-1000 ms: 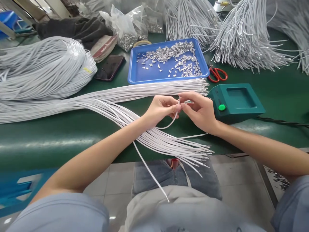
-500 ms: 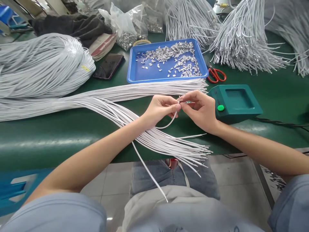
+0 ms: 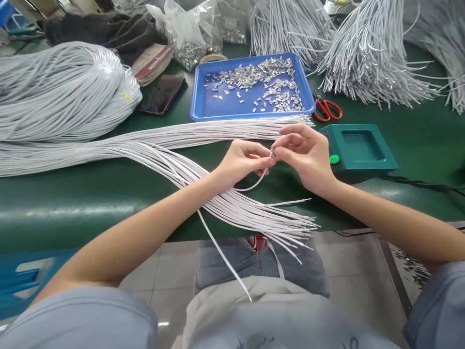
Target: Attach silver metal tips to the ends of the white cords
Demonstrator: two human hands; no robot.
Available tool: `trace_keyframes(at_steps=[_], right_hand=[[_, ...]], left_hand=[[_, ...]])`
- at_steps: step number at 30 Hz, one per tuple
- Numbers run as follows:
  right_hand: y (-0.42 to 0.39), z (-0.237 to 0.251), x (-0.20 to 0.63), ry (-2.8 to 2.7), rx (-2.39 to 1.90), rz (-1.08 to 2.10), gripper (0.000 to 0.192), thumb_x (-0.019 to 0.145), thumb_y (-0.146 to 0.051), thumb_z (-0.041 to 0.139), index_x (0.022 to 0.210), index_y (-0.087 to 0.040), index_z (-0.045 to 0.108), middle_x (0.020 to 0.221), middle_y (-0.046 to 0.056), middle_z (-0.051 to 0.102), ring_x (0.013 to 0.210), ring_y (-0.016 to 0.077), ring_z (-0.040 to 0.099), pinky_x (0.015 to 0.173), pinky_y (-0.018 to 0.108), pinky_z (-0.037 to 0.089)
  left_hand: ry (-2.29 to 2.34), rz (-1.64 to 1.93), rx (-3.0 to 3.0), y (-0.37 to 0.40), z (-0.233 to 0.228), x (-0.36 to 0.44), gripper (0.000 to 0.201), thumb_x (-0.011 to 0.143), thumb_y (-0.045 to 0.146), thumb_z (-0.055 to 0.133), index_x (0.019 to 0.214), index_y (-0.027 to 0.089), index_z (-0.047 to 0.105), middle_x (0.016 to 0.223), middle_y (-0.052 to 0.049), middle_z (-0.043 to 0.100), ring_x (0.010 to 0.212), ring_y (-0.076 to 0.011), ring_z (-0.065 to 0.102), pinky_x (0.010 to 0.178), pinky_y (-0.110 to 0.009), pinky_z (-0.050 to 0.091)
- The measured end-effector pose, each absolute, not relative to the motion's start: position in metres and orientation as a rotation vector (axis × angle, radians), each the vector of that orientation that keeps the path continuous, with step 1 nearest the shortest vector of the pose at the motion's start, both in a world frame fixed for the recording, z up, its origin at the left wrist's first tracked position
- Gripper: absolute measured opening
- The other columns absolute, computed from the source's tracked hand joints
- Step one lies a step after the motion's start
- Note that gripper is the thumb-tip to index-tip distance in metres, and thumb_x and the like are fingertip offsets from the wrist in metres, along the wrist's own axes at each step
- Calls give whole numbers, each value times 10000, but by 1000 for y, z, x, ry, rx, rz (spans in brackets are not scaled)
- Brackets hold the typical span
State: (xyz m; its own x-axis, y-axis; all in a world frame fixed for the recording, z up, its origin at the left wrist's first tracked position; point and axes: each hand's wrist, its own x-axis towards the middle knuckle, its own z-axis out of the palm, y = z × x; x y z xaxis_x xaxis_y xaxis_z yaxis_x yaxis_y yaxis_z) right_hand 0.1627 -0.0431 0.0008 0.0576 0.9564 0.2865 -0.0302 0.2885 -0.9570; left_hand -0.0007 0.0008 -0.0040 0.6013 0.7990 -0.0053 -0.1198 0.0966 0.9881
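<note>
Between the thumb and fingers of my left hand (image 3: 247, 162) is the end of one white cable (image 3: 262, 177), which curves down and back toward its bundle. My right hand (image 3: 305, 157) meets it from the right, thumb and index finger pinched at the cable's tip. A small metal clip (image 3: 272, 149) shows there, partly hidden by the fingertips; the other right fingers are loosely curled. Under my left forearm runs the white cable bundle (image 3: 232, 208), its ends fanned out toward the table's front edge. Behind both hands lies another cable strand bundle (image 3: 210, 133).
A blue tray (image 3: 218, 104) holds many small metal clips. Beside it are red-handled scissors (image 3: 329, 110) and a green device (image 3: 363, 145) with a bright button. A phone (image 3: 162, 94), a coiled cable bundle (image 3: 65, 92), bags of metal parts (image 3: 192, 36) and grey cable bundles (image 3: 378, 58) lie around.
My right hand has shifted slightly right and its fingers have lifted and loosened, while its fingertips stay at the cable tip. My left hand keeps its hold; the view has tilted slightly.
</note>
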Motion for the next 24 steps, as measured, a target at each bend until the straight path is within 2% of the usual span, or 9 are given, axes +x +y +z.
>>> trace_keyframes(at_steps=[7, 13, 17, 21, 24], right_hand=[[-42, 1, 164, -1342, -1020, 944, 223, 722, -128, 672, 908, -222, 591, 691, -55, 629, 675, 92, 634, 580, 234, 537], [-43, -2, 164, -1417, -1050, 829, 198, 732, -99, 608, 890, -212, 571, 694, -46, 570, 658, 79, 568, 513, 202, 472], [-41, -5, 165, -1391, -1021, 772, 189, 753, -115, 594, 911, -218, 590, 720, -31, 560, 683, 93, 567, 522, 208, 515], [-39, -7, 166, -1387, -992, 755, 213, 787, -121, 584, 967, -232, 608, 847, -5, 619, 763, 108, 619, 559, 218, 569], [-39, -8, 167, -1433, -972, 763, 216, 817, -135, 581, 1002, -239, 618, 838, -6, 615, 774, 112, 632, 557, 217, 577]], left_hand=[[663, 801, 1315, 0, -6, 1, 407, 514, 407, 926, 698, 105, 725, 592, -4, 658, 523, -93, 617, 503, -188, 504], [662, 878, 1279, 2, -4, -2, 382, 618, 425, 879, 718, 111, 687, 688, 1, 665, 551, -90, 652, 539, -184, 543], [642, 930, 1254, 5, -3, -3, 400, 572, 402, 907, 702, 117, 658, 722, 11, 662, 518, -73, 631, 513, -180, 528], [574, 858, 1279, 4, -6, -3, 359, 562, 365, 918, 684, 114, 692, 619, 5, 661, 519, -89, 635, 534, -193, 530], [566, 792, 1239, 3, -6, -4, 315, 591, 336, 910, 721, 113, 728, 565, -2, 659, 529, -105, 650, 530, -189, 528]])
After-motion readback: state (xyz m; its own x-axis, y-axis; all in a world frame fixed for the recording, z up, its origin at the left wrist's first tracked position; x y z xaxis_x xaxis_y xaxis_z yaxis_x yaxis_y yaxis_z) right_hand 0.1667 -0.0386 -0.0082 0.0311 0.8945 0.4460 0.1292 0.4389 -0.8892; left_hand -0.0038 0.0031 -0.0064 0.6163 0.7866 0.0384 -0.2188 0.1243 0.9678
